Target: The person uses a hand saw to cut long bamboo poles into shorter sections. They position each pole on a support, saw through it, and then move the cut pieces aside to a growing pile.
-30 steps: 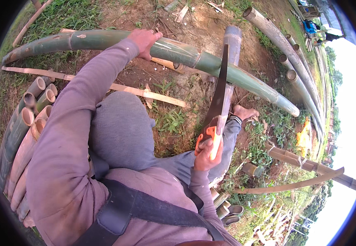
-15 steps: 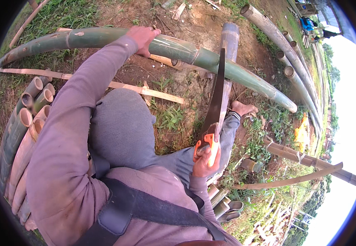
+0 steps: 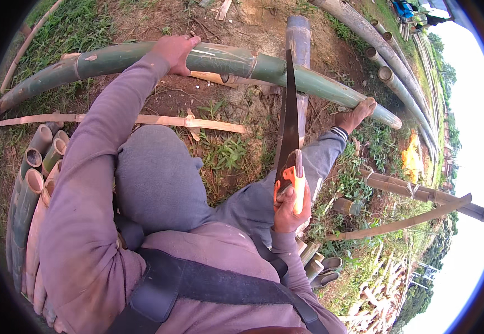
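Observation:
A long green bamboo pole (image 3: 222, 60) lies crosswise in front of me, resting over a thick grey bamboo support (image 3: 298, 40). My left hand (image 3: 175, 53) is wrapped over the top of the pole, left of the support. In my right hand (image 3: 294, 210) is the orange handle of a handsaw (image 3: 290, 119). Its dark blade points away from me, and the tip overlaps the pole near the support; whether the teeth touch it I cannot tell. My bare foot (image 3: 357, 113) rests against the pole's right part.
Cut bamboo lengths (image 3: 27, 189) are stacked at my left. A split bamboo strip (image 3: 158, 119) lies before my knee. More long poles (image 3: 364, 39) lie at the far right. A tied bamboo rail (image 3: 420, 192) and a pair of shoes (image 3: 328, 270) are on the right.
My foot has risen from the ground onto the pole's right part. The saw and my right hand have shifted slightly relative to the pole. My left hand keeps its hold.

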Demonstrator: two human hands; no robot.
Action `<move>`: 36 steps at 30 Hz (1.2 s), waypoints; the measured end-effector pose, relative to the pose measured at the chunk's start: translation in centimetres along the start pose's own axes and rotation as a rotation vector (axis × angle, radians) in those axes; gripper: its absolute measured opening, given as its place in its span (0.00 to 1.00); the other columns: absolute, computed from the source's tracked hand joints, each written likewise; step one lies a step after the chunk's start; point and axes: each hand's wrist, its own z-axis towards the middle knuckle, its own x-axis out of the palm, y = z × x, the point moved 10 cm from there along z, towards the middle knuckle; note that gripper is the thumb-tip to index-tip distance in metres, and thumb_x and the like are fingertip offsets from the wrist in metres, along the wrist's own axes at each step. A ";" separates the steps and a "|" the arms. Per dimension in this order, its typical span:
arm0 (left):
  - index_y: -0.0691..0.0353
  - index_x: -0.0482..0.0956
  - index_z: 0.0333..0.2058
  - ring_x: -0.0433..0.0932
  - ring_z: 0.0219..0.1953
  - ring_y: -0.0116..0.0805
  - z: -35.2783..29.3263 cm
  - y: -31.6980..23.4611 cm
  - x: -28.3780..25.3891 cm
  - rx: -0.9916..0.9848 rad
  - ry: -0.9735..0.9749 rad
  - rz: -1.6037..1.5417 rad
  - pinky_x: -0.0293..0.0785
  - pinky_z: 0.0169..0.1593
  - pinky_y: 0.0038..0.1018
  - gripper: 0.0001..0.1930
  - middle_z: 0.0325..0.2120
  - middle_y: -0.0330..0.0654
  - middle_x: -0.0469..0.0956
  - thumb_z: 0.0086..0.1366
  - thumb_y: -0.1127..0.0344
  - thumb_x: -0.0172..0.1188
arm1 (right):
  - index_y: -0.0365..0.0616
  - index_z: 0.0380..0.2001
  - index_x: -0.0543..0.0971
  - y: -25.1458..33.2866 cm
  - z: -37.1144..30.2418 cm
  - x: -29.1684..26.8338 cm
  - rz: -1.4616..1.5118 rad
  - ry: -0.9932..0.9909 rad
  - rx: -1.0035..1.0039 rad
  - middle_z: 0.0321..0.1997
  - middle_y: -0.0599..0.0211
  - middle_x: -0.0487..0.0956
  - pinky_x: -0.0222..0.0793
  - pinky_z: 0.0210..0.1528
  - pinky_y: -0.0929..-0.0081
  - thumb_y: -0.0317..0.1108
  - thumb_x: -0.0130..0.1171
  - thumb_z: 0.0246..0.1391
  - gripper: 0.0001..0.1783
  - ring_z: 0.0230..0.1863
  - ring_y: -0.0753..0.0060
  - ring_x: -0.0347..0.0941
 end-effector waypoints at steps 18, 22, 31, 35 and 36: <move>0.54 0.65 0.73 0.82 0.59 0.56 0.2 -0.6 -0.4 -0.024 0.009 0.088 0.81 0.62 0.46 0.54 0.63 0.53 0.78 0.49 0.46 0.80 | 0.29 0.67 0.72 -1.7 0.2 0.4 0.112 -0.056 0.051 0.52 0.56 0.86 0.72 0.29 0.85 0.39 0.63 0.73 0.29 0.31 0.83 0.77; 0.50 0.65 0.73 0.81 0.60 0.55 1.1 -1.5 -1.0 -0.025 0.021 0.066 0.79 0.63 0.47 0.55 0.65 0.51 0.77 0.46 0.47 0.80 | 0.34 0.57 0.80 -0.7 15.0 6.2 -0.005 -0.052 -0.060 0.41 0.69 0.83 0.75 0.38 0.79 0.30 0.66 0.70 0.16 0.35 0.82 0.77; 0.51 0.65 0.73 0.82 0.59 0.54 0.4 -0.2 -0.6 -0.036 0.028 0.096 0.81 0.62 0.46 0.54 0.63 0.50 0.78 0.48 0.44 0.80 | 0.27 0.67 0.73 -0.6 -3.8 -1.5 0.045 -0.009 0.077 0.58 0.51 0.84 0.81 0.49 0.79 0.31 0.61 0.73 0.26 0.51 0.70 0.84; 0.51 0.65 0.73 0.83 0.59 0.53 0.8 -0.9 -0.3 -0.016 0.005 0.119 0.82 0.61 0.46 0.54 0.63 0.50 0.78 0.49 0.44 0.80 | 0.31 0.61 0.78 -4.4 6.5 2.3 0.068 -0.051 0.027 0.50 0.60 0.85 0.79 0.42 0.80 0.32 0.66 0.71 0.21 0.43 0.79 0.80; 0.51 0.65 0.73 0.83 0.59 0.53 1.1 -1.3 -0.3 0.001 0.008 0.107 0.82 0.61 0.46 0.54 0.63 0.50 0.78 0.49 0.44 0.80 | 0.32 0.59 0.80 -3.7 10.5 3.6 0.075 -0.065 0.014 0.47 0.63 0.85 0.78 0.40 0.81 0.32 0.67 0.70 0.20 0.40 0.82 0.79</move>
